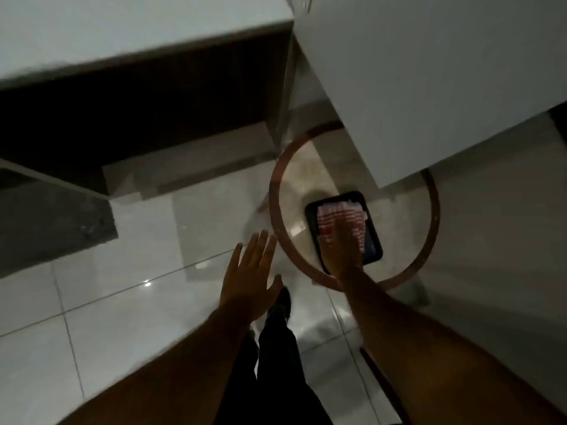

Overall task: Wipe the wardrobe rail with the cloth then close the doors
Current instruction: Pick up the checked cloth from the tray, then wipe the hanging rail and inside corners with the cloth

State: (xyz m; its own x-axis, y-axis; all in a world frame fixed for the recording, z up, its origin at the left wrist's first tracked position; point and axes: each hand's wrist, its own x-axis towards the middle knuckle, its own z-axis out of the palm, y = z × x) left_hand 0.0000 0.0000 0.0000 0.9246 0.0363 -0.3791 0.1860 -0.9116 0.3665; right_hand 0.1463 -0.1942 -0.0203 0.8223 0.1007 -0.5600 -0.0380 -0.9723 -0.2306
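Your right hand (342,240) reaches out to the right of the middle of the frame and lies flat on the cloth (337,217). The fingers are blurred, so you cannot tell if they are gripping the cloth or just resting on it. The cloth is soft and folded, with red and white stripes. It sits in a black tray (372,253) with rounded corners and a low rim. A bit of blue shows in the tray near its lower right corner, but it is too blurry to say what it is. The tray rests on a round table (294,191) with a pale, stone-like top and a thin reddish-brown wooden ring around the edge. Your left hand (250,279) hangs in the air just left of the table, below the middle of the frame. It is open and flat, with the fingers spread and holding nothing. An open white door (429,72) with a smooth, flat face fills the upper right of the frame and covers part of the table. Another smooth white panel (122,29) fills the upper left, with a dark gap (122,111) under it. The floor (107,317) is made of big, shiny, pale square tiles with thin lines between them. At the bottom middle you can see your dark trouser leg (276,363).
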